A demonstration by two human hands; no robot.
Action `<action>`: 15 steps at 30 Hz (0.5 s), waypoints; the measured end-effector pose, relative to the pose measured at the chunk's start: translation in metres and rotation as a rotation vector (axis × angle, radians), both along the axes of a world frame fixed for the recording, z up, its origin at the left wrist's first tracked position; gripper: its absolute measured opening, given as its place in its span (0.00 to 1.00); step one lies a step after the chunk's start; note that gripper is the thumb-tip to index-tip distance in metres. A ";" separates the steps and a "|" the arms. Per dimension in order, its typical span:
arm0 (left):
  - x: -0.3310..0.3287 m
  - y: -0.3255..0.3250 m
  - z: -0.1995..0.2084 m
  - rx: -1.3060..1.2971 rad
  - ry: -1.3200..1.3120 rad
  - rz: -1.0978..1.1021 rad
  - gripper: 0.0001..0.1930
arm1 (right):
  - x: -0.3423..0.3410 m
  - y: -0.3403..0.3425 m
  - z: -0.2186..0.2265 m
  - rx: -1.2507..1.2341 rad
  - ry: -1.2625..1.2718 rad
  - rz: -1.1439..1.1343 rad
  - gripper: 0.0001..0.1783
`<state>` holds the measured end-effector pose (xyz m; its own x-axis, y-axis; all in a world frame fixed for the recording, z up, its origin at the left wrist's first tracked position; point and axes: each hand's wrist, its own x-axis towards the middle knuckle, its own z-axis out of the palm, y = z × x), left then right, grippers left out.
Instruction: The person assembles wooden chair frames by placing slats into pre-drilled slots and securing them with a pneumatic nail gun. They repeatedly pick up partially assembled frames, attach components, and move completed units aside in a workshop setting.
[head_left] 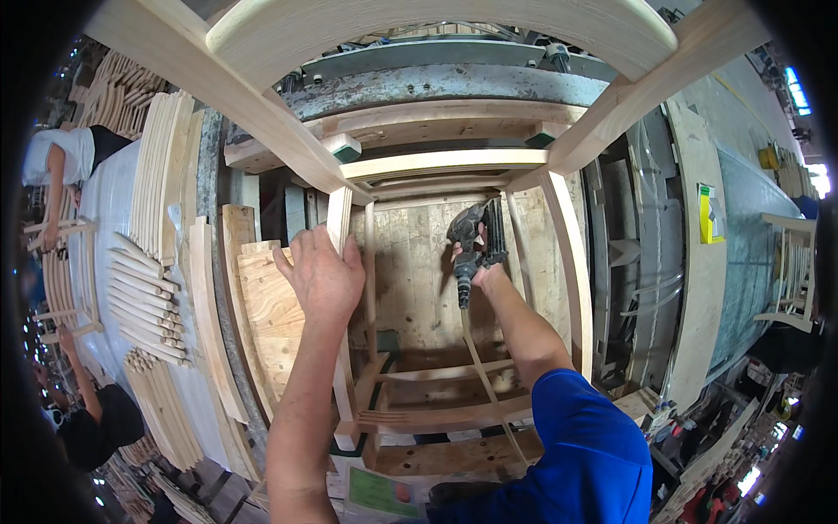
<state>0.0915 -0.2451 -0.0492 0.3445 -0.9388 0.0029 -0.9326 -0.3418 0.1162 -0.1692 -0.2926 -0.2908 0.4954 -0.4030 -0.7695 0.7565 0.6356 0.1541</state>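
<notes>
A pale wooden chair frame (574, 262) stands before me, its curved back rail (436, 39) reaching across the top of the view. My left hand (323, 278) grips the frame's left side rail, thumb on the inner side, some fingertips hidden behind the wood. Inside the frame, my right hand (487, 275) is closed round the handle of a black air nail gun (494, 231). A yellowish air hose (478, 360) runs from the tool toward my body. The nail gun's nose is hard to make out against the frame's lower part.
Stacked wooden strips (161, 175) and curved slats (144, 297) lie at the left. A plywood piece (266, 314) is beside my left arm. Metal beams (436, 87) cross behind the frame. Co-workers, one in a white top (74, 157), handle chair parts at far left.
</notes>
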 end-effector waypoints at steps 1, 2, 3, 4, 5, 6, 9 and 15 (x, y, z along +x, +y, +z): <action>-0.002 -0.002 0.001 0.008 0.009 0.002 0.18 | -0.005 -0.003 -0.003 -0.002 -0.007 -0.008 0.33; -0.003 -0.004 0.003 0.010 0.023 0.003 0.18 | -0.011 -0.006 -0.005 -0.004 -0.013 -0.015 0.34; -0.002 -0.004 0.003 0.014 0.026 0.009 0.18 | -0.011 -0.008 -0.007 0.006 -0.007 -0.020 0.34; -0.002 -0.004 0.004 0.019 0.029 0.015 0.18 | -0.010 -0.010 -0.009 0.016 0.000 -0.026 0.34; -0.003 -0.003 0.004 0.020 0.024 0.007 0.18 | -0.009 -0.011 -0.010 0.026 0.007 -0.031 0.34; -0.002 -0.001 0.003 0.018 0.012 0.005 0.18 | -0.006 -0.011 -0.012 0.036 0.028 -0.032 0.35; 0.001 0.000 0.001 0.010 0.002 0.007 0.17 | -0.007 -0.009 -0.018 0.022 0.088 0.017 0.34; 0.000 -0.001 0.001 -0.027 0.015 -0.020 0.16 | -0.018 -0.010 -0.034 0.060 0.311 0.026 0.32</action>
<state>0.0913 -0.2464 -0.0482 0.3259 -0.9451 0.0232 -0.9373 -0.3198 0.1388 -0.1873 -0.3027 -0.3249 0.2423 -0.3426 -0.9077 0.7565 0.6525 -0.0444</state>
